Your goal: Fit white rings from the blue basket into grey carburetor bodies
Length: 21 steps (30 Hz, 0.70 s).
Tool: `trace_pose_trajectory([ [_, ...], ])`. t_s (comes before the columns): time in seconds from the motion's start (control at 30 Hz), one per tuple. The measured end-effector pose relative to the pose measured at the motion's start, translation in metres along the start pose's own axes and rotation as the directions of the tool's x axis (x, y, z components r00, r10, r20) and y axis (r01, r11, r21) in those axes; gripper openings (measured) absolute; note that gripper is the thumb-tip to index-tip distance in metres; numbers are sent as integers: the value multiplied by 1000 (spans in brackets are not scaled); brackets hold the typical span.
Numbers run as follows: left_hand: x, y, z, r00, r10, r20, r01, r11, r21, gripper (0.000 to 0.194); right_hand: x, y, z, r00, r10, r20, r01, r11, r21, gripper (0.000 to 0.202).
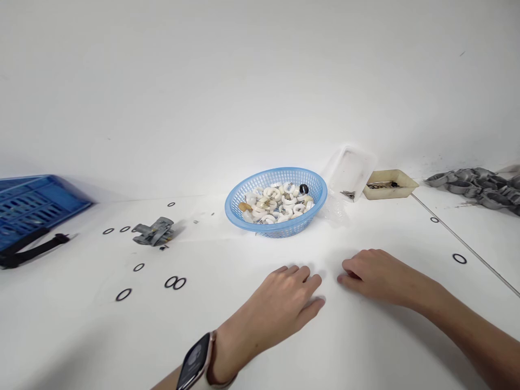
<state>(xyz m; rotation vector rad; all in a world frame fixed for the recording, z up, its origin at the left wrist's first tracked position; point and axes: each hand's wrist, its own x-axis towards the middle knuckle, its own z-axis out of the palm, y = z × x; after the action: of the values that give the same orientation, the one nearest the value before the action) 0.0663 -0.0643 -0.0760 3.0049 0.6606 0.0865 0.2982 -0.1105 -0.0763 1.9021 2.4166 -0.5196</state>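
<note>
Two hands, blue basket, watch face unreadable

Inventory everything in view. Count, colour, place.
crate: 1, blue, far left
strap-like item: 1, black, by crate
rings: about 10, black, both sides
fitting: 1, grey, left
basket: 1, blue, centre
curved pieces: many, mostly white, in basket
film: 1, clear, beside basket
tilted tray: 1, white, by wall
metal bits: several, dark, tilted tray
shallow tray: 1, beige, right
castings: several, grey, far right
table: 1, white, beneath
wall: 1, white, behind
watch: 1, dark face, left wrist
left hand: 1, bare, front centre
right hand: 1, bare, front, right of centre
</note>
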Motion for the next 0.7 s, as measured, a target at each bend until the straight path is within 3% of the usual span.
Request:
trace_pose_trajectory([
  [0.7,-2,5,-1,999,-6,42,5,1000,25,15,1,-1,-3,1000,7,6,-7,1000,-24,40],
])
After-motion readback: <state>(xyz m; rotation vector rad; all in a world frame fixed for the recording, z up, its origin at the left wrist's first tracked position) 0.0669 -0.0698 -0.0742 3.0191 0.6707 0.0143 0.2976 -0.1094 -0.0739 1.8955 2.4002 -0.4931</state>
